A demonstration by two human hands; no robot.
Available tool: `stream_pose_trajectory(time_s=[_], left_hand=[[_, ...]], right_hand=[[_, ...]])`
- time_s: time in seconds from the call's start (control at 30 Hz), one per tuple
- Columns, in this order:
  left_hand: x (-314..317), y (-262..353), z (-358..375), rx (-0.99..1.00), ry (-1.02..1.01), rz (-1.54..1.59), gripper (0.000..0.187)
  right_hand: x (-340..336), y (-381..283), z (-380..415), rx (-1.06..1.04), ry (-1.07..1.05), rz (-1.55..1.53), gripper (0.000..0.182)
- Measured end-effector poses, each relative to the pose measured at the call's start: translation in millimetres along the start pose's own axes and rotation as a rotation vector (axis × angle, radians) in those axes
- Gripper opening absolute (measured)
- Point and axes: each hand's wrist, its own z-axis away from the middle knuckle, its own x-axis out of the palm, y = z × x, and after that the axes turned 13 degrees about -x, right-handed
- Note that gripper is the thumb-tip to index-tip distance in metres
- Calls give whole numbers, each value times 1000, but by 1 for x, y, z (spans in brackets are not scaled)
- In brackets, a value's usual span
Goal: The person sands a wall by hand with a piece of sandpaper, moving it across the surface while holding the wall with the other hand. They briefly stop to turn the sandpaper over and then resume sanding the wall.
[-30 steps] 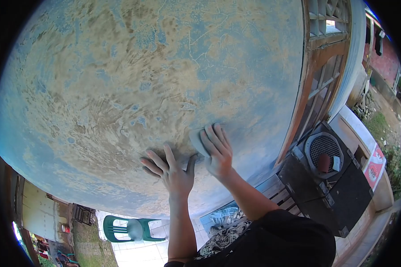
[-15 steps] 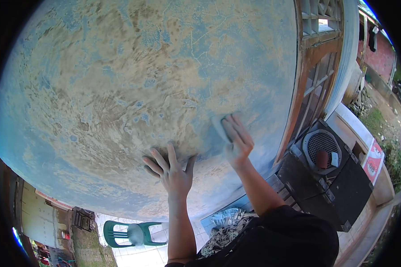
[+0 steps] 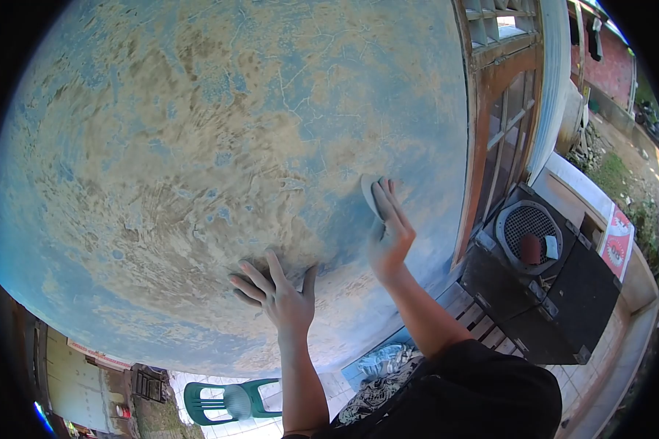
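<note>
The right hand [image 3: 389,233] is pressed flat on a sanding pad [image 3: 370,194] against the wall [image 3: 198,146], while the left hand [image 3: 280,293] is braced there, fingers spread, mid-sanding; firm, even strokes are needed.

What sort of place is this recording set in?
Probably the outside porch of a house. A weathered blue wall with worn paint stands beside a wooden door frame; a black speaker box and a green plastic chair sit nearby in daylight.
</note>
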Motion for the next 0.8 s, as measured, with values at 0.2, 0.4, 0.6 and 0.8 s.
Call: stream_pose_trajectory(time_s=[0.2,0.4,0.6,0.8], left_hand=[[-2,0,0,-38,-39,61,101],[-1,0,0,-53,-41,61,101],[-2,0,-1,-12,-3,37,112],[8,-4,1,8,54,35,102]], right_hand=[[10,-35,31,-218,-249,-146,54],[36,-48,40,-129,-196,-112,47],[45,-10,50,-230,-123,-143,41],[35,19,14,-81,136,-114,41]])
